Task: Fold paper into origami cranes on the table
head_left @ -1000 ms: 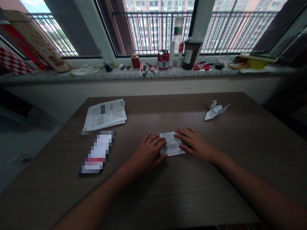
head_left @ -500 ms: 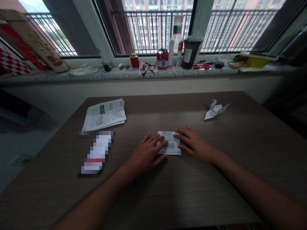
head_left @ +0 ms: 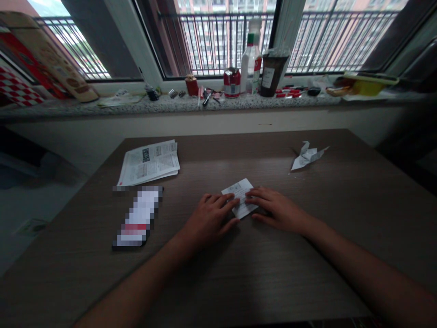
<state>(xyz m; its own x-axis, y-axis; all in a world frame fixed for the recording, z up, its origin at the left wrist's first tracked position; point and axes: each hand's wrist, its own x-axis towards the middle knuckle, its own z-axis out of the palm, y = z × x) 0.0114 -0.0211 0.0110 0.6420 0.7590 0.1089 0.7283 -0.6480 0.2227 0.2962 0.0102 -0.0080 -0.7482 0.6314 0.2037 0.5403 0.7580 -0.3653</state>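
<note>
Both hands lie flat on the small folded paper (head_left: 239,197); left hand (head_left: 209,219) fingers spread a bit; right hand (head_left: 277,210) fingers close together, maybe pressing it down on the table (head_left: 239,273).

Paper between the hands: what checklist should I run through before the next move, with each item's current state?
1. Left hand on the paper: fingertips rest on its left side. Ok.
2. Right hand on the paper: fingers cover its right side. Ok.
3. Paper flat on the table: the far corner shows, the near part is hidden. Cannot tell.
4. Paper edges lined up: fingers hide them. Cannot tell.
5. Paper figure and newspaper lie apart from both hands. Ok.
</note>
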